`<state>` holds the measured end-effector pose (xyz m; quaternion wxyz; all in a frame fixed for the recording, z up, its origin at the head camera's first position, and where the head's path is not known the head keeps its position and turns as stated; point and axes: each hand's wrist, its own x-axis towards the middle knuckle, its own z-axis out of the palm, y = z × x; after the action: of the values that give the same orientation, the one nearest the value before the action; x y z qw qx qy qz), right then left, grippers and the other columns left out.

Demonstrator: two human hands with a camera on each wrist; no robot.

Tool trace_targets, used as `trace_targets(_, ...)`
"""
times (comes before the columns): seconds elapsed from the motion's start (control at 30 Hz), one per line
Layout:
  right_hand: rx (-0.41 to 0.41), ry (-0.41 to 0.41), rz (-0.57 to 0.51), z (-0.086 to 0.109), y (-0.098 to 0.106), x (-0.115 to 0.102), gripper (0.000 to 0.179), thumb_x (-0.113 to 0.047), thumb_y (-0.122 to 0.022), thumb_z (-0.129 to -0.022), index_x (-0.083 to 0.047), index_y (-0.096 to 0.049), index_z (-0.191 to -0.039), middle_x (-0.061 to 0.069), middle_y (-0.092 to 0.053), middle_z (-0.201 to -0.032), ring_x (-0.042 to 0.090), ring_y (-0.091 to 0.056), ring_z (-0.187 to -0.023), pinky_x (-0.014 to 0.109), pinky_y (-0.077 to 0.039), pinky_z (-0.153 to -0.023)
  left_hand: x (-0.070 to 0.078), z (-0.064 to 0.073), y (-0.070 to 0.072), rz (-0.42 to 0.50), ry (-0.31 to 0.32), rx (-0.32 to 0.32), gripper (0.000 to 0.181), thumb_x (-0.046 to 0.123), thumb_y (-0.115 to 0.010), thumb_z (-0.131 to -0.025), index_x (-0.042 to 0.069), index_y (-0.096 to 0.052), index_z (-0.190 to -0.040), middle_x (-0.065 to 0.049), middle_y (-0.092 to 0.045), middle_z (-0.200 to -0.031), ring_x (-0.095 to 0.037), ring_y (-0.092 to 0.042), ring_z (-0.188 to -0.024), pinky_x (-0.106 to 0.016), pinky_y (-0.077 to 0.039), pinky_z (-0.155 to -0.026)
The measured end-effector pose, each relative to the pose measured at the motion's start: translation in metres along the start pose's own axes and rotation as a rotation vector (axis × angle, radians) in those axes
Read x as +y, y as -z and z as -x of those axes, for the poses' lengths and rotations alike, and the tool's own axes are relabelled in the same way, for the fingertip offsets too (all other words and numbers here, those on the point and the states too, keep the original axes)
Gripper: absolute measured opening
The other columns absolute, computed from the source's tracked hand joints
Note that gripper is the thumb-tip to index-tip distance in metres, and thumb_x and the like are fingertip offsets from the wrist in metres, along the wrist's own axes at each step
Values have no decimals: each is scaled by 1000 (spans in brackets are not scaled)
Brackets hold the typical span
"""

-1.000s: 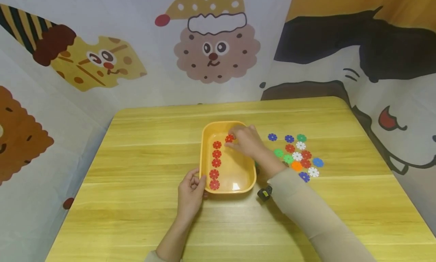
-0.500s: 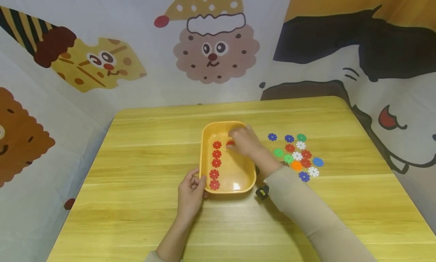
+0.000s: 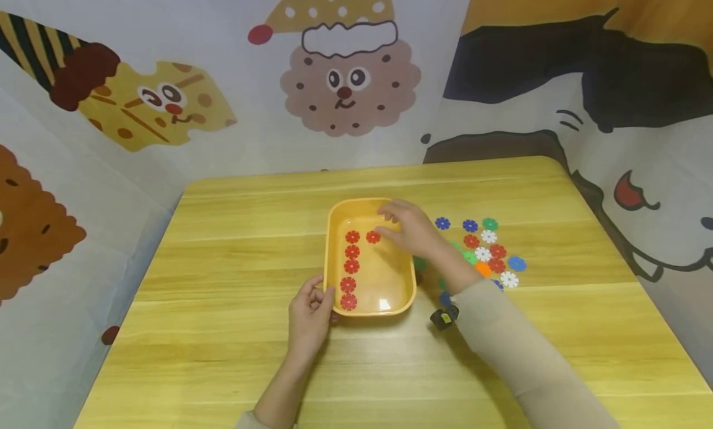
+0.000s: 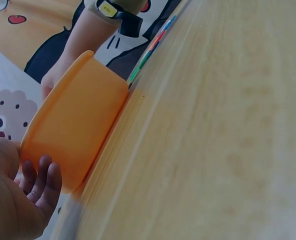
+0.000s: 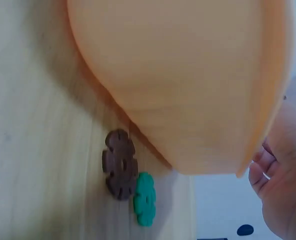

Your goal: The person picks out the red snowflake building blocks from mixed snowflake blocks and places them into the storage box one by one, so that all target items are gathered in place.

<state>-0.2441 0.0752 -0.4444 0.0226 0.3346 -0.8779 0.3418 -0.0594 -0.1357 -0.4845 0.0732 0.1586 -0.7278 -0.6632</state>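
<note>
An orange plastic tray (image 3: 384,286) stands on the table with several red snowflake discs (image 3: 351,266) in a column along its left side. One more red snowflake disc (image 3: 373,236) lies to the right of the top one. My left hand (image 3: 311,317) grips the tray's lower left corner; in the left wrist view its fingers (image 4: 48,185) rest against the outer wall. Over the tray's right rim is my right hand (image 3: 414,231), fingers apart and holding nothing, the thumb tip close to that separate disc.
Loose snowflake discs in several colours, such as a white one (image 3: 509,279) and an orange one (image 3: 482,269), lie right of the tray. The right forearm partly covers them. Beside the tray wall lie a brown disc (image 5: 120,165) and a green disc (image 5: 145,199).
My right hand set a red snowflake disc down level with the top of the column, then let go and drew back slightly to the right. The left hand stays on the tray.
</note>
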Motion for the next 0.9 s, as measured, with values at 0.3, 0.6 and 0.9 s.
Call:
trace_targets(0.3,36,-60,-66,19,21,10,42,-23,-75,-94,1,-65,-126,13,-65,-101,22,-59,-88,35,-56,-76,8,2,-1,4,45,-5,35,5,-64,-98,-2,-59,-132,-16,-61,-76,-22,-65,-60,-34,-63,-55)
trace_targets(0.6,75,-107,-95,40,30,29,37,-17,-74,-94,1,-65,-125,10,-66,-97,22,-63,-83,34,-59,-69,36,13,0,-7,7,-2,33,0,-63,-97,-8,-59,-129,-14,-59,-73,-21,-65,-58,-32,-63,-55)
trace_targets(0.9,98,-158,-66,58,33,44,36,-19,-72,-96,3,-66,-124,9,-67,-95,21,-63,-81,34,-57,-68,28,10,-1,-16,3,-8,32,-1,-63,-97,-8,-59,-128,-12,-58,-71,-25,-65,-58,-35,-64,-55)
